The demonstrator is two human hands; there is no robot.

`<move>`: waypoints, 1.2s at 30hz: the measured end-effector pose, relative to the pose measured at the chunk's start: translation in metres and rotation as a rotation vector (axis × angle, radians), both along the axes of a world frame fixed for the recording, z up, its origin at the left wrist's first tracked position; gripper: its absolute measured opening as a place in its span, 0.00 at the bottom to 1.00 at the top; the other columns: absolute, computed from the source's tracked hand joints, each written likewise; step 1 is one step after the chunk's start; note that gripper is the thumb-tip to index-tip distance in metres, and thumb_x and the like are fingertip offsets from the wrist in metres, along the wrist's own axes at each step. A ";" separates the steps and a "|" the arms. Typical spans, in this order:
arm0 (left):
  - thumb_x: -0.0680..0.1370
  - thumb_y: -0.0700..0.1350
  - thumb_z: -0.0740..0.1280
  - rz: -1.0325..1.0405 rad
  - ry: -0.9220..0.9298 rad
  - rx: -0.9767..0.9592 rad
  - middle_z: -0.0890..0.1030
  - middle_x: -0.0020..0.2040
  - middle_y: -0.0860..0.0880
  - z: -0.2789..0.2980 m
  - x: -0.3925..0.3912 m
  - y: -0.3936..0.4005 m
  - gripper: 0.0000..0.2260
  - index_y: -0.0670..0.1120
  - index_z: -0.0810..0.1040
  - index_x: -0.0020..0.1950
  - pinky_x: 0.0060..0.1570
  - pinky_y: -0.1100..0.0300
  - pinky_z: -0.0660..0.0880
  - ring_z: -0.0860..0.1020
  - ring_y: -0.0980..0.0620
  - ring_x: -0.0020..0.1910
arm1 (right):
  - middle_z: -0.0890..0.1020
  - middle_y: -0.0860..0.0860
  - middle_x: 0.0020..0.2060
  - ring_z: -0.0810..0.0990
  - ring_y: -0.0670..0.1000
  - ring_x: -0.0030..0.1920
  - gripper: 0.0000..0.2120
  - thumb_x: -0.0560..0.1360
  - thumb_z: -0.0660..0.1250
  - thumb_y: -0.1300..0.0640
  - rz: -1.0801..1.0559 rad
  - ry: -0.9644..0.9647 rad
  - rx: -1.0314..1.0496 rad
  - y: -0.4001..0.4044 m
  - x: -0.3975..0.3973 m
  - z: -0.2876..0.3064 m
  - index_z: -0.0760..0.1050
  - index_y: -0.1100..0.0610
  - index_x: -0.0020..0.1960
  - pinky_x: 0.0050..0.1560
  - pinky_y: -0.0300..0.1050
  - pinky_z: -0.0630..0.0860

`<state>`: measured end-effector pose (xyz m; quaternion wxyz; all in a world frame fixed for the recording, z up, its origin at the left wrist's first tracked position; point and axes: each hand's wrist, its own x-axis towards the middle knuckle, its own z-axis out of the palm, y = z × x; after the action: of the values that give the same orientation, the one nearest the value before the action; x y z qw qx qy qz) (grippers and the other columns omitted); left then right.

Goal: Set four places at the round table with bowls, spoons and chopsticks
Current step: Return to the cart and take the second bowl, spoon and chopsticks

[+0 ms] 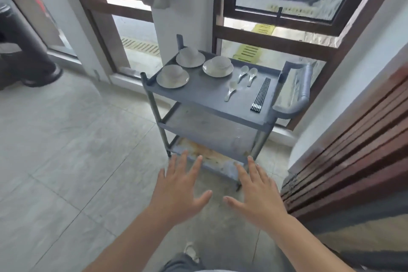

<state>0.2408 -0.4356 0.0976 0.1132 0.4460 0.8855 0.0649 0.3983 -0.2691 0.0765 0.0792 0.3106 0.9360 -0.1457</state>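
A grey three-shelf cart (205,100) stands by the window. On its top shelf sit three white bowls on saucers: one at the front left (172,76), one at the back (190,56), one to the right (218,66). Three white spoons (242,77) lie right of them, and a bundle of black chopsticks (261,94) lies near the cart's handle. My left hand (180,190) and my right hand (257,192) are stretched out in front of me, fingers spread, below the cart and holding nothing. The round table is out of view.
A brown slatted wooden panel (353,152) rises close on the right. Another person's dark trouser leg and shoe (33,59) stand at the far left. Brown-framed windows (276,28) and a white pillar (176,22) back the cart. Tiled floor (77,150) spreads to the left.
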 end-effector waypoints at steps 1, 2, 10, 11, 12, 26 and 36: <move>0.70 0.74 0.47 -0.024 0.001 -0.006 0.37 0.80 0.50 0.003 -0.019 0.015 0.40 0.60 0.40 0.78 0.74 0.41 0.51 0.40 0.45 0.79 | 0.31 0.49 0.77 0.38 0.53 0.78 0.47 0.70 0.51 0.23 -0.017 0.008 -0.003 0.011 -0.016 0.002 0.37 0.43 0.78 0.75 0.57 0.51; 0.70 0.73 0.48 -0.050 0.004 -0.011 0.38 0.80 0.50 0.005 -0.037 0.029 0.40 0.60 0.41 0.78 0.74 0.41 0.52 0.40 0.45 0.79 | 0.32 0.49 0.77 0.39 0.53 0.78 0.46 0.70 0.51 0.23 -0.030 0.014 -0.004 0.022 -0.030 0.003 0.37 0.43 0.78 0.75 0.56 0.51; 0.70 0.74 0.47 -0.130 -0.048 -0.040 0.40 0.81 0.51 -0.005 -0.137 0.147 0.40 0.61 0.40 0.78 0.75 0.42 0.53 0.42 0.46 0.79 | 0.32 0.45 0.75 0.40 0.51 0.78 0.45 0.71 0.53 0.26 -0.127 0.058 -0.090 0.124 -0.119 -0.012 0.39 0.44 0.79 0.75 0.52 0.50; 0.71 0.74 0.48 -0.137 -0.058 -0.056 0.40 0.81 0.51 -0.009 -0.148 0.164 0.40 0.60 0.40 0.78 0.75 0.42 0.53 0.42 0.46 0.79 | 0.33 0.46 0.77 0.41 0.51 0.78 0.45 0.72 0.54 0.27 -0.131 0.057 -0.106 0.141 -0.132 -0.016 0.40 0.45 0.79 0.75 0.53 0.51; 0.72 0.73 0.49 -0.145 -0.068 -0.075 0.40 0.81 0.50 -0.012 -0.159 0.181 0.40 0.60 0.40 0.79 0.75 0.43 0.53 0.42 0.45 0.79 | 0.35 0.46 0.78 0.42 0.52 0.78 0.44 0.73 0.56 0.28 -0.133 0.061 -0.124 0.156 -0.144 -0.019 0.41 0.45 0.79 0.75 0.54 0.53; 0.77 0.57 0.63 -0.257 -0.310 -0.084 0.71 0.69 0.51 -0.049 -0.265 0.390 0.28 0.51 0.62 0.75 0.61 0.53 0.70 0.70 0.48 0.67 | 0.70 0.49 0.65 0.69 0.54 0.64 0.27 0.76 0.62 0.40 -0.285 -0.081 -0.226 0.308 -0.244 -0.052 0.65 0.52 0.70 0.59 0.51 0.73; 0.77 0.46 0.67 0.006 -0.683 -0.247 0.81 0.51 0.46 -0.104 -0.311 0.461 0.12 0.44 0.73 0.58 0.43 0.58 0.69 0.79 0.45 0.52 | 0.69 0.49 0.41 0.71 0.53 0.44 0.11 0.77 0.64 0.48 -0.743 -0.063 -0.256 0.329 -0.268 -0.079 0.67 0.54 0.43 0.40 0.47 0.67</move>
<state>-0.0702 0.0252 -0.0069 0.4556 0.3788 0.7990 0.1029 0.1308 0.0600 -0.0025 0.0880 0.6204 0.7310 -0.2703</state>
